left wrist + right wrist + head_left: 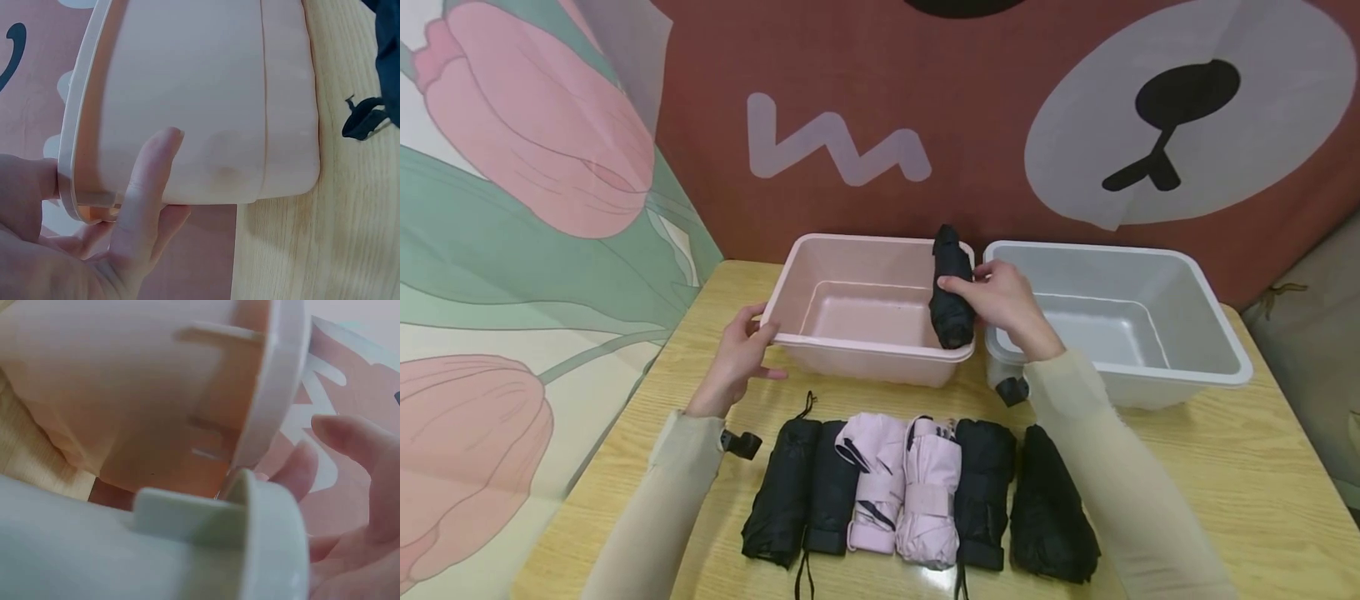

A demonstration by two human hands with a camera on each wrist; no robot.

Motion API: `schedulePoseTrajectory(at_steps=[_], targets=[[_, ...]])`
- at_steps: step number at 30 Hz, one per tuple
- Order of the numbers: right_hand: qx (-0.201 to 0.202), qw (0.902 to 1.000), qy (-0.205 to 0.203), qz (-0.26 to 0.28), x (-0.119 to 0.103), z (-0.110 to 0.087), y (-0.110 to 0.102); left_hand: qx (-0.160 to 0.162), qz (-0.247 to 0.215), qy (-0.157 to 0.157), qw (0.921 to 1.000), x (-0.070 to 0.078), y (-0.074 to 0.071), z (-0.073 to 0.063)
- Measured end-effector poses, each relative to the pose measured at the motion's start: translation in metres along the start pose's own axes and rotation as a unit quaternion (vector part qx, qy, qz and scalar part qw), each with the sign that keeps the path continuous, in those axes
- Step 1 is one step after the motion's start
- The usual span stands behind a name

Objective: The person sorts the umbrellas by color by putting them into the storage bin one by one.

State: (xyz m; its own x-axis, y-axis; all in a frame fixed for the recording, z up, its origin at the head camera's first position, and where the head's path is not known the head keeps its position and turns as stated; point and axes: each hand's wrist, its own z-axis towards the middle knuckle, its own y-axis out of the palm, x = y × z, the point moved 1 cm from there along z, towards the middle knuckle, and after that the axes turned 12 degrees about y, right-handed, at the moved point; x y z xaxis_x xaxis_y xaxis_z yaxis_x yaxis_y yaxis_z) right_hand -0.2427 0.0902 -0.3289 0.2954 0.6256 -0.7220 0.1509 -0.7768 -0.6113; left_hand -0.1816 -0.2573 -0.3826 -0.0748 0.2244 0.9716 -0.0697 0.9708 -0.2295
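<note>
My left hand (737, 354) holds the left front corner of a pink plastic bin (857, 343), fingers at the rim; in the left wrist view one digit (150, 187) lies along the bin's outer wall. At the bin's right end, my right hand (1003, 300) grips a black folded umbrella (951, 292) that spans the opening from back rim to front rim, its thumb across the umbrella. The right wrist view shows the right hand (356, 506) beside the bin rims, with no umbrella visible there. Several folded umbrellas lie in a row nearer me, including a pink one (928, 500) and a black one (782, 492).
A light grey bin (1150, 377) stands right of the pink one, their rims close together. Both rest on a wooden table (1210, 467). Behind them hangs a brown printed cloth (977, 125); a flowered cloth (587, 317) is at the left.
</note>
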Motion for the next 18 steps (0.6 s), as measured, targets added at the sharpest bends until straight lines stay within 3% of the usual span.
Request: schedulePoseTrajectory(at_steps=[4,11,18], targets=[[0.003,0.9994,-0.027,-0.020,0.004,-0.003,0.000,-0.001,0.002,0.003,1.0000,0.000,0.002,0.000],[-0.006,0.9991,-0.030,-0.031,0.012,-0.015,-0.014,0.003,-0.003,0.002,1.0000,-0.001,0.002,0.000],[0.034,0.9974,-0.062,-0.015,0.019,-0.045,-0.041,0.004,0.000,-0.002,1.0000,-0.002,0.002,0.000]])
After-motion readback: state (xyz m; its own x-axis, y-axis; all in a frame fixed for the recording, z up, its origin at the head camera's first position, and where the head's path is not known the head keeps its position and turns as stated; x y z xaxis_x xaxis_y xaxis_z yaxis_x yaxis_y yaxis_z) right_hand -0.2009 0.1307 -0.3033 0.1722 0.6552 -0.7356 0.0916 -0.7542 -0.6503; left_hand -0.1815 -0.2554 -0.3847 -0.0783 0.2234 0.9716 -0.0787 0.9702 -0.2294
